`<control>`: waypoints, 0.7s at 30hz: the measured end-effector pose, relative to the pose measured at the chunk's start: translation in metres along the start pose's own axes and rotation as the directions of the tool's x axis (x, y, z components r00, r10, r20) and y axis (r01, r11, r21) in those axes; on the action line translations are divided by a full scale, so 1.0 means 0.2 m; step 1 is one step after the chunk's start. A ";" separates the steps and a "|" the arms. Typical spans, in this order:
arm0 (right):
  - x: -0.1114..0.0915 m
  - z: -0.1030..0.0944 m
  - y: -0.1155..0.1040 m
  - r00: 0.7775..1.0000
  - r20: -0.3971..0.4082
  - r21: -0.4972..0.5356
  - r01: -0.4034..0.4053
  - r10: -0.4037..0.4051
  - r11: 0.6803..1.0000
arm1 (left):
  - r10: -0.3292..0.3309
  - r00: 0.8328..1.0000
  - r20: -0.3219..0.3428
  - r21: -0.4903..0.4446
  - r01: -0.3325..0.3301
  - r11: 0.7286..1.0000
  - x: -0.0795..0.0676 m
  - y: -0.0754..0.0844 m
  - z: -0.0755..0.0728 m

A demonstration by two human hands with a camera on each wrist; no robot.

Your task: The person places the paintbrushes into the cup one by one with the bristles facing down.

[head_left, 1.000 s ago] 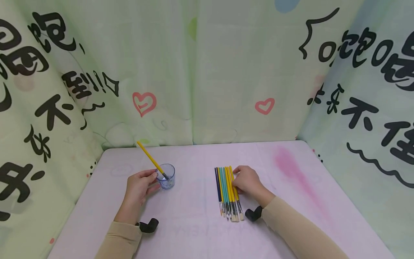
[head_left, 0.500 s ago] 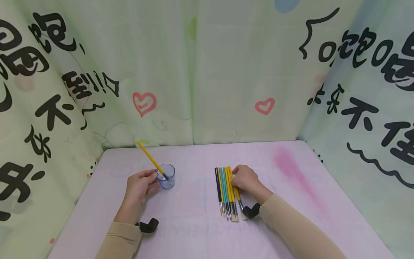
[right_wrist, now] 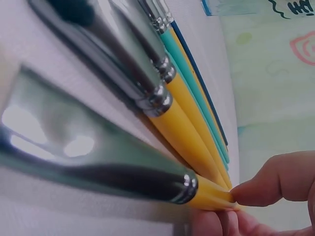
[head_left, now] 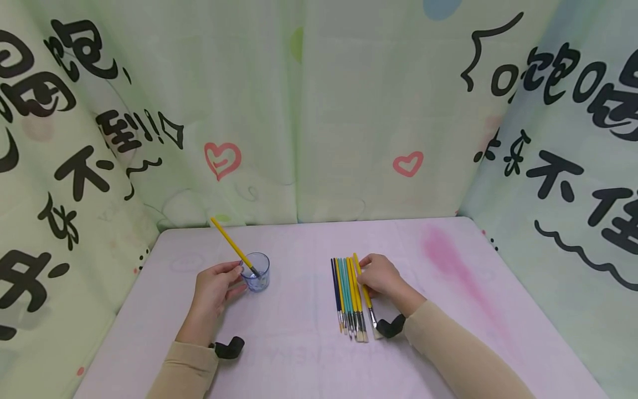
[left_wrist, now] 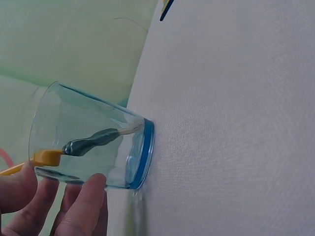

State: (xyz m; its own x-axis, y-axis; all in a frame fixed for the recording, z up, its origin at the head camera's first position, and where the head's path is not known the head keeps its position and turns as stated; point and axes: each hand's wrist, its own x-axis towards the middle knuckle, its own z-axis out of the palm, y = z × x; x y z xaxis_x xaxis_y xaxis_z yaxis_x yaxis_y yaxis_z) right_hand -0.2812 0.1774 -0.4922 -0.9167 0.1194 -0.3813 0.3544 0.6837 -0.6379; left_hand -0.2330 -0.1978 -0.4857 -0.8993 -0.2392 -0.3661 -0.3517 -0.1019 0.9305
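Note:
My left hand (head_left: 214, 285) holds a small clear bluish glass (head_left: 259, 281) by its left side, fingers and thumb about it. In the left wrist view the glass (left_wrist: 93, 132) stands upright on the cloth. A yellow-handled paintbrush (head_left: 228, 238) leans in it, bristles down, beside my thumb. My right hand (head_left: 382, 278) pinches the handle of a flat yellow paintbrush (head_left: 368, 299) at the right end of a row. The right wrist view shows thumb and fingers at its yellow handle (right_wrist: 211, 192), the metal ferrule near the camera. Several other paintbrushes (head_left: 347, 288) lie side by side, dark blue, yellow and turquoise.
A pale pink cloth (head_left: 294, 343) covers the table, with a brighter pink patch (head_left: 451, 255) at the right. Printed curtains (head_left: 349, 111) with black lettering and red hearts enclose the back and sides. A black strap piece (head_left: 230, 348) sits at the left wrist.
The paintbrush in my right hand has shifted slightly right, leaving a small gap at its bristle end from the row. My left hand and the glass have stayed put.

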 end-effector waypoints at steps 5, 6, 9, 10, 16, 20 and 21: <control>0.00 0.00 0.00 1.000 -0.014 0.059 0.007 -0.006 0.998 | 0.000 1.000 -0.004 -0.001 0.000 1.000 0.00 0.00 0.00; 0.00 0.00 0.00 1.000 -0.015 0.072 0.014 -0.013 0.997 | -0.001 1.000 -0.004 -0.002 0.001 1.000 0.00 0.00 0.00; -0.01 -0.01 0.00 0.999 -0.021 0.113 0.034 -0.032 0.993 | 0.001 1.000 0.001 -0.006 -0.001 1.000 0.00 0.00 0.00; -0.01 -0.01 0.00 0.999 -0.022 0.124 0.044 -0.042 0.991 | 0.000 1.000 -0.001 -0.005 0.000 1.000 0.00 0.00 0.00; -0.04 -0.03 -0.04 0.994 -0.043 0.180 0.106 -0.100 0.978 | 0.002 1.000 -0.004 -0.010 -0.002 1.000 0.01 0.00 0.00; -0.05 -0.03 -0.07 0.988 -0.053 0.233 0.150 -0.142 0.961 | 0.006 1.000 0.004 -0.014 -0.006 1.000 0.00 -0.01 0.00; -0.06 -0.03 -0.08 0.986 -0.054 0.245 0.166 -0.157 0.955 | 0.006 1.000 0.006 -0.014 -0.006 1.000 0.00 -0.01 0.00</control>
State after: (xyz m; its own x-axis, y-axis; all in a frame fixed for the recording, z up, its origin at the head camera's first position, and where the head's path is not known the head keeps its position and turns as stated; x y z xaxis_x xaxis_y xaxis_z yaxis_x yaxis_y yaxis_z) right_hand -0.2772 0.1685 -0.4735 -0.9697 0.0493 -0.2394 0.2318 0.4967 -0.8364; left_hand -0.2332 -0.1988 -0.4873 -0.9029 -0.2343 -0.3604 -0.3426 -0.1144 0.9325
